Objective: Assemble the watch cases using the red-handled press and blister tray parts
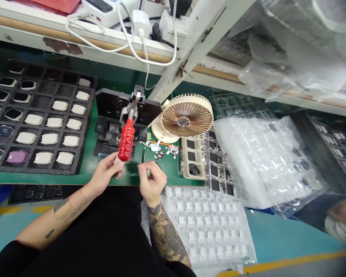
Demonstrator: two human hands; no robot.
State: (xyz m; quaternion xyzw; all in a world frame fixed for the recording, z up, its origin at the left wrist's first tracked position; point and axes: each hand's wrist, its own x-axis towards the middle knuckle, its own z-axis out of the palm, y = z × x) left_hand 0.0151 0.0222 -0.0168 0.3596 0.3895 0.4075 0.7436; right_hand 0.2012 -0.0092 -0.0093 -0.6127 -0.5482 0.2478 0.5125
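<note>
My left hand (105,172) grips the lower end of the red handle (126,139) of a toggle clamp (132,107), which is mounted on a black metal press fixture (115,132) on the green work mat (88,169). My right hand (152,181) sits just right of the handle, thumb and fingertips pinched together. Whatever lies between them is too small or hidden to tell. Beyond it lie a thin dark tool (144,154) and scattered small parts (161,152).
A black foam tray (37,115) holds several pale and dark smartwatch-like cases at left. A beige fan (187,115) stands behind. Clear trays of white parts (210,227) and stacked blister trays (262,161) lie right. A shelf with cables overhangs. Another person's hand (344,211) shows far right.
</note>
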